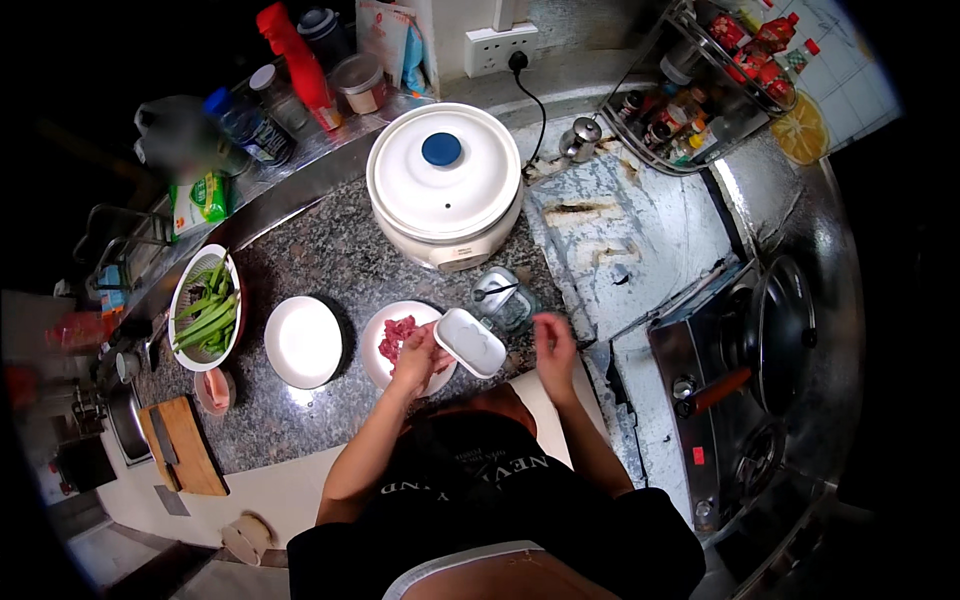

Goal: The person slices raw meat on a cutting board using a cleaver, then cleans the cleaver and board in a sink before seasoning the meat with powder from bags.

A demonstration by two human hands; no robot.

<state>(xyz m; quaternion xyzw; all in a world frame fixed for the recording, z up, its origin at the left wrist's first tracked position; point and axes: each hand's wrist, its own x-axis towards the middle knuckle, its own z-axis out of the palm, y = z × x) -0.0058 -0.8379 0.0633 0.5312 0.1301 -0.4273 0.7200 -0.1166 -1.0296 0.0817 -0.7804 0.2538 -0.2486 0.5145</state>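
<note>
My left hand grips a small white rectangular container by its left side, tilted above the counter. Whether it is a shallow dish or a lid, I cannot tell. Beneath that hand sits a white plate with pieces of raw red meat. My right hand is raised just right of the container, fingers loosely bent and apart, with nothing visible in them. Beyond it stands a clear glass jar, a dark-handled spoon lying across its top.
A white lidded electric pot stands behind. Leftward are a white bowl, a basket of okra, a small bowl of pink meat, and a cutting board with a knife. A gas stove holds a black pan at right.
</note>
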